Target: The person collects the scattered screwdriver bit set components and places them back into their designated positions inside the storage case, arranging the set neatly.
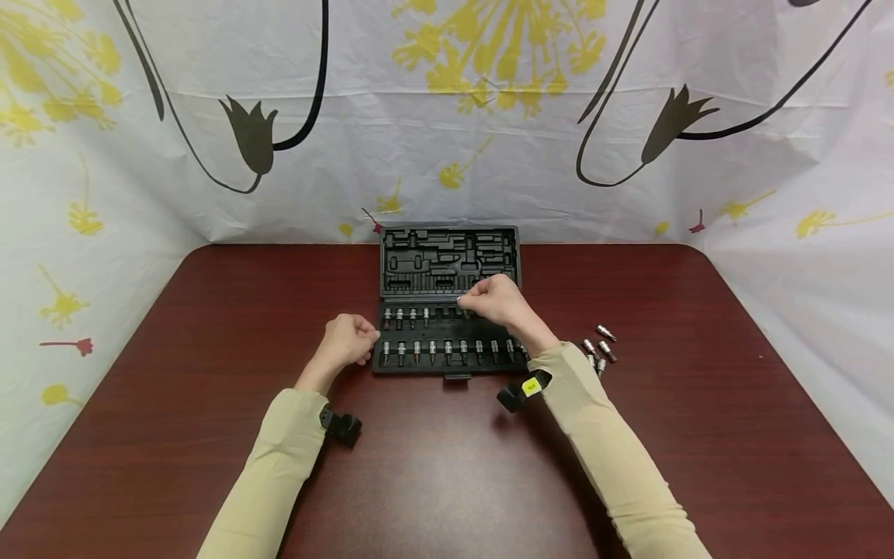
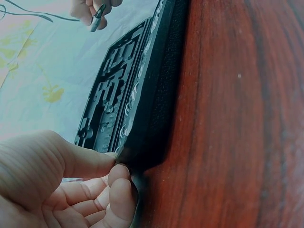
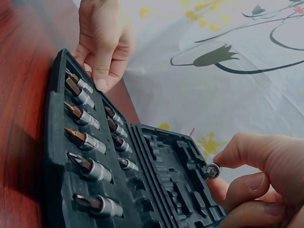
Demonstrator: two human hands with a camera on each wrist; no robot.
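An open black plastic socket case (image 1: 440,331) lies at the back of the table, its lid leaning up behind. In its lower tray stand two rows of bit sockets (image 3: 95,143), silver with protruding tips. My left hand (image 1: 347,338) pinches the left edge of the case between thumb and fingers. Over the right part of the back row, my right hand (image 1: 497,301) holds one bit socket (image 3: 213,171) between thumb and forefinger, apart from the tray. Vacant slots (image 3: 137,184) show beside the filled ones in that row.
Several loose bit sockets (image 1: 605,333) lie on the dark red table (image 1: 698,373) right of the case, partly hidden by the right sleeve. A white patterned cloth (image 1: 517,171) hangs just behind the table.
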